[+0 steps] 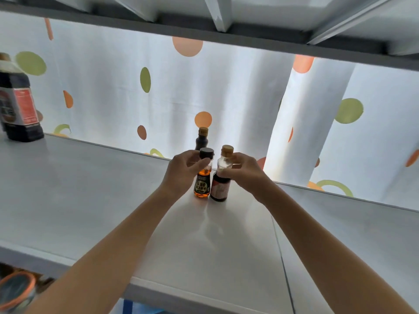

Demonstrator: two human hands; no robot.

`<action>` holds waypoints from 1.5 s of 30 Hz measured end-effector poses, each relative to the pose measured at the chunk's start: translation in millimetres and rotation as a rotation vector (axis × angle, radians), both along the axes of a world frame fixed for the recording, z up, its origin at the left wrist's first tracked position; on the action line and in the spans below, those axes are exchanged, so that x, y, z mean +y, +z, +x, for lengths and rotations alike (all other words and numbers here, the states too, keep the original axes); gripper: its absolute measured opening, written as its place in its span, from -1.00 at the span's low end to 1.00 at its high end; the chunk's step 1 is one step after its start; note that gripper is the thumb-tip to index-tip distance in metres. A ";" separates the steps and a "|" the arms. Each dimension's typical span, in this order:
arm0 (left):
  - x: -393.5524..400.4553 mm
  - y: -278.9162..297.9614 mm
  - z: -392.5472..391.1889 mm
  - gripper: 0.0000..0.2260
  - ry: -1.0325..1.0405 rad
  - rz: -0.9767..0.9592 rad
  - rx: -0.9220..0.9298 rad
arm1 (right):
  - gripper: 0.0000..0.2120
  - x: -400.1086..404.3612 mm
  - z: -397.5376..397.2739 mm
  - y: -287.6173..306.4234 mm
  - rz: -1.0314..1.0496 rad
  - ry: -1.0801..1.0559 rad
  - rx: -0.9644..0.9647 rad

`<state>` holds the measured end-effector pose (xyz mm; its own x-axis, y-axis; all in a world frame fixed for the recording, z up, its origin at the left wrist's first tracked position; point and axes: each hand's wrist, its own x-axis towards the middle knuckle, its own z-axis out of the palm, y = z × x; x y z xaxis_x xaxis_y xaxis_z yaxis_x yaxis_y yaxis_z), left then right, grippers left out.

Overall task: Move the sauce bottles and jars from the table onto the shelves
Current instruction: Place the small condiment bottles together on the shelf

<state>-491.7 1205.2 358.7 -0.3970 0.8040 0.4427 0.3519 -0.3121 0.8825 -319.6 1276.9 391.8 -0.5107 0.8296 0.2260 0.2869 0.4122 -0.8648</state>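
Both hands (184,169) (243,172) grip upright bottles (202,182) (221,180) on a white shelf (90,189) before a dotted curtain (113,87).

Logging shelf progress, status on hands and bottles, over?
Left hand on amber oil bottle, right hand on dark sauce bottle. Both upright on shelf, side by side. Third small bottle behind; nothing blocking.

Both arms reach forward — left hand (183,171) and right hand (243,172) curled, fingers pinching.
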 end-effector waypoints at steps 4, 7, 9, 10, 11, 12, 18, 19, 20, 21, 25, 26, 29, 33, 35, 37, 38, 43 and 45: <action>-1.1 -5.9 2.7 -0.71 0.004 -0.114 0.215 | -0.60 9.0 16.5 -2.2 -0.113 0.182 -0.042; -6.2 -7.1 1.5 -0.59 0.017 -0.144 0.319 | -0.61 14.8 20.9 -5.1 -0.124 0.217 -0.058; -7.1 -13.0 -2.0 -0.59 0.002 -0.203 0.360 | -0.68 14.3 19.5 -8.1 -0.077 0.177 -0.088; -7.4 -16.5 -2.4 -0.61 -0.008 -0.241 0.367 | -0.73 14.4 17.4 -11.4 -0.040 0.150 -0.103; -7.8 -19.4 -2.4 -0.62 -0.013 -0.274 0.368 | -0.77 13.8 15.1 -14.8 0.007 0.121 -0.115; -8.0 -21.2 -2.1 -0.63 -0.013 -0.293 0.368 | -0.78 13.5 12.8 -18.3 0.063 0.086 -0.136; -8.2 -23.9 -1.7 -0.60 0.043 -0.281 0.356 | -0.63 17.8 16.5 -21.7 0.082 0.103 -0.170; -7.6 -25.0 -1.9 -0.58 0.058 -0.282 0.344 | -0.63 18.5 18.1 -20.9 0.068 0.118 -0.158; -6.7 -25.7 -1.9 -0.56 0.071 -0.283 0.333 | -0.62 18.7 18.9 -20.3 0.053 0.134 -0.145; -5.6 -26.4 -2.1 -0.54 0.083 -0.283 0.329 | -0.61 19.3 18.8 -20.3 0.035 0.154 -0.129; -2.9 -27.5 -2.6 -0.53 0.124 -0.287 0.358 | -0.62 24.2 10.9 -23.2 0.005 0.159 -0.134; -2.6 -27.5 -2.5 -0.53 0.130 -0.284 0.365 | -0.63 26.0 8.4 -23.8 0.026 0.145 -0.149; -1.7 -27.2 -1.9 -0.54 0.157 -0.291 0.395 | -0.59 30.6 0.0 -27.3 0.099 0.050 -0.177; 0.0 -26.3 -0.8 -0.53 0.189 -0.306 0.426 | -0.52 39.2 -12.3 -30.7 0.136 -0.088 -0.198; 1.0 -25.4 -0.7 -0.54 0.200 -0.308 0.421 | -0.47 46.7 -16.0 -30.9 0.119 -0.122 -0.198; 1.3 -25.4 -2.2 -0.56 0.204 -0.310 0.423 | -0.47 53.1 -17.6 -29.7 0.026 -0.062 -0.153; 2.0 -25.8 -2.6 -0.56 0.206 -0.310 0.424 | -0.49 55.0 -16.7 -28.9 -0.013 -0.014 -0.143; 10.5 -27.8 -7.3 -0.58 0.228 -0.310 0.415 | -0.52 70.8 -15.4 -28.9 0.001 0.042 -0.165; 14.6 -28.6 -8.0 -0.57 0.239 -0.311 0.414 | -0.53 75.8 -19.0 -30.4 -0.003 0.030 -0.155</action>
<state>-499.8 1219.8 330.1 -0.4275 0.8306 0.3568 0.7171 0.0714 0.6933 -338.6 1352.7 361.4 -0.5637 0.8140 0.1403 0.4046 0.4202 -0.8122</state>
